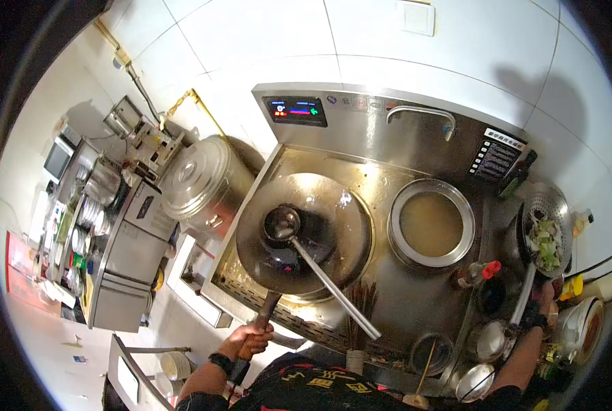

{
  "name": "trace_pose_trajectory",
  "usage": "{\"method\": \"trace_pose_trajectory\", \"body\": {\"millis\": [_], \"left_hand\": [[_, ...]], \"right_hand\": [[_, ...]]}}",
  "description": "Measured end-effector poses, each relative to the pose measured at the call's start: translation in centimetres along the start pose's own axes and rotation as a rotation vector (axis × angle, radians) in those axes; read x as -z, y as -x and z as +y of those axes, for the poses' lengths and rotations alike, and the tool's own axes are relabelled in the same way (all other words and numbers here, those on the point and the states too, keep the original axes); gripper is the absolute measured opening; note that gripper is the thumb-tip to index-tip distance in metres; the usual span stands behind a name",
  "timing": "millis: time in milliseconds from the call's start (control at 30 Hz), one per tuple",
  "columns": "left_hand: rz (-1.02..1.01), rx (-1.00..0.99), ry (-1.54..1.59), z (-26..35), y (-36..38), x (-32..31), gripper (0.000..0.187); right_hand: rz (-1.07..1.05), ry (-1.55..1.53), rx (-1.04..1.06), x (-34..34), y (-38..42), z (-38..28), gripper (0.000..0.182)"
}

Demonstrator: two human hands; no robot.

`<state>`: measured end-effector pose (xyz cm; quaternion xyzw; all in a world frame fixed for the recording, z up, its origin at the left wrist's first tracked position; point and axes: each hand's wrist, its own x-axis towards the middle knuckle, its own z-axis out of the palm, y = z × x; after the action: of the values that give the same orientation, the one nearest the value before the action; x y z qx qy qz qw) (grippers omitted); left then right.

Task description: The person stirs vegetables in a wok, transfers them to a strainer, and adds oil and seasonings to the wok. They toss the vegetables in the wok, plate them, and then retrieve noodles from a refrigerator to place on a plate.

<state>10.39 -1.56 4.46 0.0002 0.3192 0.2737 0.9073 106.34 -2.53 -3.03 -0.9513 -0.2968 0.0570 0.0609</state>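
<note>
My left hand (pixel 254 340) is closed around the handle of the wok (pixel 344 205), which sits just ahead of that hand on the steel worktop (pixel 405 301). The wok's handle runs from the hand forward and slightly right to the near rim, its long axis leaning a little off straight ahead; the round body opens upward, dark and shiny inside. A ladle (pixel 328 284) rests with its cup in the wok, cup facing up, its long handle slanting back across the rim to a tip well right of my left hand. My right hand (pixel 544 307) is beside the handle of a strainer (pixel 551 198) holding chopped greens (pixel 546 243); I cannot tell whether its fingers grip anything. Between my hands, farther forward, stands a pot (pixel 465 240) of cloudy liquid, with a red-capped bottle (pixel 472 275) nearer the right hand. Behind the worktop rise a steel backsplash with a curved faucet (pixel 422 111) and a white tiled wall (pixel 272 34). Forward-left of my left hand, a large lidded metal barrel (pixel 200 178) stands on the room's left side.
</note>
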Motion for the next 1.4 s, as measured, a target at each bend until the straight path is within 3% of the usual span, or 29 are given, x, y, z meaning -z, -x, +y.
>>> {"method": "trace_pose_trajectory", "body": {"millis": [100, 200, 333, 400, 467, 500, 567, 600, 633, 733, 767, 800, 833, 867, 900, 933, 967, 1000, 1033, 1067, 1100, 1133, 1167, 1200, 1233, 1300, 1333, 1367, 1400], "left_hand": [[0.034, 0.028, -0.085, 0.9, -0.1, 1.3, 0.023], [0.181, 0.011, -0.422, 1.8, 0.0, 2.3, 0.029], [0.296, 0.004, -0.689, 3.0, 0.7, 3.0, 0.036], [0.237, 0.013, -0.649, 3.6, 1.2, 2.5, 0.041], [0.13, 0.063, -0.575, 4.5, 1.8, 4.5, 0.055], [0.117, 0.067, -0.583, 5.1, 2.3, 6.4, 0.055], [0.333, 0.205, -0.507, 6.3, 3.6, 10.2, 0.054], [0.08, 0.29, -0.413, 7.0, 4.5, 12.2, 0.051], [0.083, 0.371, -0.623, 7.4, 5.2, 13.8, 0.05], [0.266, 0.516, -0.915, 6.8, 5.3, 20.2, 0.045], [0.248, 0.525, -0.914, 5.9, 4.3, 23.7, 0.045], [0.358, 0.439, -0.969, 5.0, 2.8, 27.3, 0.038], [0.467, 0.346, -1.02, 4.2, 0.9, 30.9, 0.032], [0.494, 0.314, -1.055, 3.1, -2.1, 35.6, 0.032], [0.523, 0.282, -1.085, 3.0, -3.3, 36.0, 0.032], [0.507, 0.217, -1.483, 2.2, -4.7, 36.1, 0.042], [0.357, 0.148, -1.87, 0.3, -8.7, 39.7, 0.05], [0.244, 0.019, -2.263, -1.3, -12.2, 42.5, 0.059], [0.315, 0.041, -2.12, -2.8, -12.6, 41.2, 0.055], [0.386, 0.052, -1.975, -4.6, -13.3, 40.3, 0.052], [0.425, -0.058, -1.875, -5.5, -13.5, 39.7, 0.05], [0.452, -0.169, -1.774, -6.9, -14.2, 40.2, 0.048], [0.593, -0.077, -1.763, -6.7, -14.3, 38.6, 0.045], [0.736, 0.014, -1.743, -6.3, -13.8, 36.8, 0.041], [0.723, 0.009, -1.737, -6.2, -13.1, 35.6, 0.041], [0.703, -0.115, -2.065, -5.9, -11.6, 33.8, 0.035], [0.645, 0.205, -1.952, -3.8, -10.4, 30.5, 0.032], [0.642, 0.195, -1.957, -3.8, -10.6, 30.3, 0.032], [0.718, 0.146, -1.737, -4.1, -10.5, 30.2, 0.032]], "right_hand": [[0.041, -0.348, -0.009, -0.2, 1.1, -0.2, 0.041], [0.093, -0.954, -0.087, 0.8, 3.4, 0.0, 0.043], [0.307, -1.615, 0.018, 7.7, 9.4, 0.6, 0.044], [0.766, -1.558, -0.061, 20.0, 24.9, -17.4, 0.04], [0.356, -1.33, 0.647, 22.4, 31.8, -20.7, 0.04], [0.199, -1.186, 0.608, 22.2, 36.9, -24.5, 0.039], [-0.53, -1.144, 0.586, 17.9, 43.2, -29.7, 0.04], [-0.574, -0.767, 0.856, 16.7, 46.2, -32.9, 0.046], [-0.619, -0.457, 1.072, 15.1, 47.4, -35.4, 0.04], [-0.678, -0.246, 1.053, 4.2, 49.2, -38.1, 0.044], [-1.088, -0.524, 0.729, 2.6, 50.0, -39.4, 0.046], [-1.447, -0.796, 0.353, 1.4, 50.5, -40.7, 0.047], [-1.43, -0.789, 0.349, -0.2, 51.2, -41.3, 0.047], [-1.555, -0.921, 0.239, -1.8, 52.4, -41.1, 0.045], [-1.676, -1.053, 0.121, -2.3, 54.0, -41.4, 0.043], [-1.626, -1.154, 0.126, -3.0, 56.3, -41.6, 0.038], [-1.615, -1.141, 0.117, -2.1, 58.3, -42.6, 0.038], [-1.469, -0.999, 0.181, -1.0, 60.4, -43.1, 0.039], [-1.326, -0.856, 0.238, -0.1, 62.0, -43.1, 0.04], [-1.017, -0.453, 0.414, 0.6, 63.0, -43.1, 0.037], [-1.011, -0.444, 0.397, -0.1, 63.5, -41.9, 0.037], [-0.595, -0.276, 0.679, -1.0, 63.5, -39.8, 0.035], [-0.165, -0.091, 0.933, -0.9, 63.6, -38.8, 0.034], [-0.228, -0.166, 0.801, -0.4, 63.7, -38.0, 0.036], [-0.221, -0.153, 0.8, 0.4, 63.8, -37.5, 0.036], [-0.332, -0.077, 0.693, 1.5, 64.0, -36.3, 0.041], [-0.322, -0.077, 0.693, 1.6, 63.9, -35.8, 0.041], [-0.314, -0.077, 0.69, 1.6, 63.8, -35.2, 0.037], [-0.308, -0.077, 0.687, 1.6, 63.9, -34.6, 0.034]]}}
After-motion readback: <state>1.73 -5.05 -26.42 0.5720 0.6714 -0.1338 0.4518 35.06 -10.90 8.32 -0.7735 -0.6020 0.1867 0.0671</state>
